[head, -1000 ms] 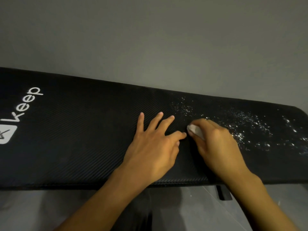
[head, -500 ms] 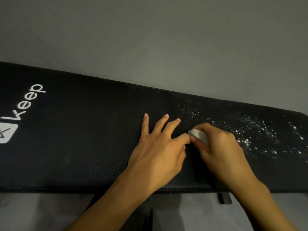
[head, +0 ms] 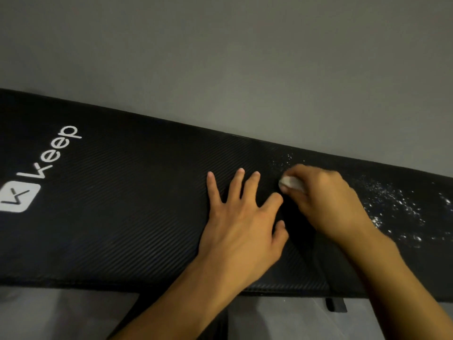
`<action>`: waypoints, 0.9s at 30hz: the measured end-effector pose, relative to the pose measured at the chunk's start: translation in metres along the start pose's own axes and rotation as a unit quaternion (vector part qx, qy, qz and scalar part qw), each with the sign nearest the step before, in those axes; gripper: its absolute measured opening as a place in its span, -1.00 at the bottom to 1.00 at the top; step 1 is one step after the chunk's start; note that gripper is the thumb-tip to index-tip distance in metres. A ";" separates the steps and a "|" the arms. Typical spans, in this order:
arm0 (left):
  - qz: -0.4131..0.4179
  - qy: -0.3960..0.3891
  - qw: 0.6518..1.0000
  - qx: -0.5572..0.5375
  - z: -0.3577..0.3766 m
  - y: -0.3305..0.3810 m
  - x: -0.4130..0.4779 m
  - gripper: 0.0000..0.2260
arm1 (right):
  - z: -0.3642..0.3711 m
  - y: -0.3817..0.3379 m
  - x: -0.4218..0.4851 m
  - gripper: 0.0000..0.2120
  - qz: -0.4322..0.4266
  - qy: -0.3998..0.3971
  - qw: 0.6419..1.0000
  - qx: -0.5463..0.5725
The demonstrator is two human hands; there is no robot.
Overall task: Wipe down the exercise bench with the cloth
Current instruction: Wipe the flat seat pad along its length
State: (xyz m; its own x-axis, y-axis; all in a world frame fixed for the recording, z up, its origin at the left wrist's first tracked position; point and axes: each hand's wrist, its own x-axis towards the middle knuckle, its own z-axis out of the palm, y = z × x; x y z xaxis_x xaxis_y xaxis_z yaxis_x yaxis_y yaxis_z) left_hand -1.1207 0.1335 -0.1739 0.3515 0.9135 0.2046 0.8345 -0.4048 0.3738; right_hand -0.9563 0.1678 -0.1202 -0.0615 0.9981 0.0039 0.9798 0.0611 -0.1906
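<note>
A long black padded exercise bench [head: 122,204] with a white "Keep" logo at its left end runs across the view. White specks and droplets [head: 392,202] are scattered over its right part. My left hand [head: 242,217] lies flat on the pad with fingers spread. Just to its right, my right hand [head: 326,202] grips a small white wadded cloth [head: 290,182] and presses it onto the pad near the far edge. Most of the cloth is hidden under the fingers.
A plain grey wall [head: 220,57] rises directly behind the bench. Below the bench's near edge lies grey floor [head: 61,315], and a small black bracket [head: 335,305] hangs under the edge at the right.
My right hand with the cloth has slid away from me toward the bench's far edge. My left hand has stayed flat in nearly the same spot, fingers spread wider.
</note>
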 end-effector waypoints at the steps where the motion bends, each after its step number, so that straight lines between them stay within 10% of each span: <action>1: 0.001 0.001 1.000 0.000 0.000 0.000 0.000 -0.67 | 0.001 -0.002 0.012 -0.82 0.001 0.011 1.000 -0.009; 27: 0.005 -0.015 1.000 0.004 -0.001 -0.001 0.001 -0.64 | -0.005 0.005 0.017 -0.77 0.068 0.012 0.997 -0.034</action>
State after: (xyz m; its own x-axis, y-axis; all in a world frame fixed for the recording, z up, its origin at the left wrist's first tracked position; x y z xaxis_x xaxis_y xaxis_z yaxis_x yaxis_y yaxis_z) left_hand -1.1215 0.1354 -0.1736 0.3730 0.9100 0.1811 0.8336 -0.4144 0.3652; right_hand -0.9518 0.1852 -0.1163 0.0772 0.9970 0.0066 0.9895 -0.0758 -0.1232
